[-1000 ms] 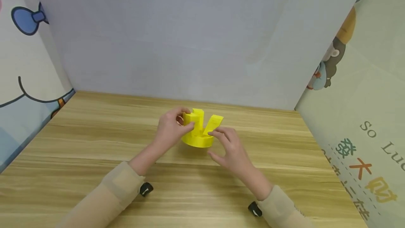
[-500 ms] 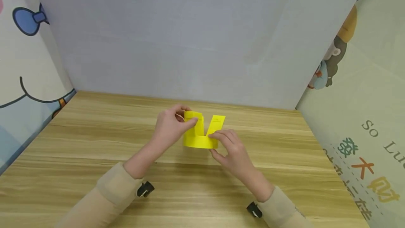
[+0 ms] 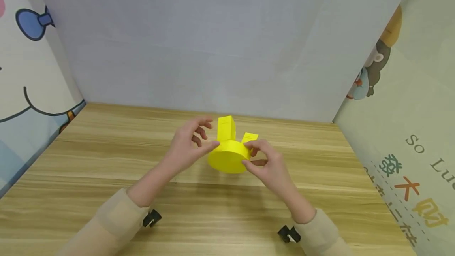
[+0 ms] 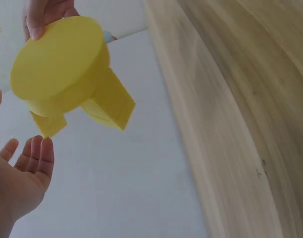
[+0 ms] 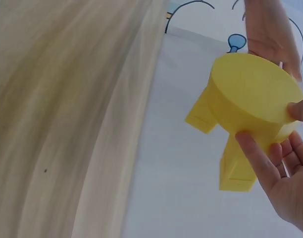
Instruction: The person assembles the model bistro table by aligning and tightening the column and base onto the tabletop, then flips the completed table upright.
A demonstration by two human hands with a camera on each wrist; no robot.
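Observation:
A yellow plastic piece has a flat round base and blocky uprights rising from one face. It is tilted, so the smooth underside of its base faces the head camera. My right hand pinches the base's rim between thumb and fingers. Beside the taller upright, my left hand is spread with nothing in its grasp, its thumb tip right at the base's edge. The left wrist view shows the left hand's fingers just below one upright. In the right wrist view, the thumb and fingers of the right hand hold the disc's edge.
The yellow piece is held over a wood-grain table. A plain pale backdrop rises behind the table's back edge. Cartoon-printed sheets flank it, one on the left and one on the right.
My left hand has let go of the upright and spread its fingers. The yellow piece has tipped back, turning its underside into view, while my right hand has taken hold of its rim.

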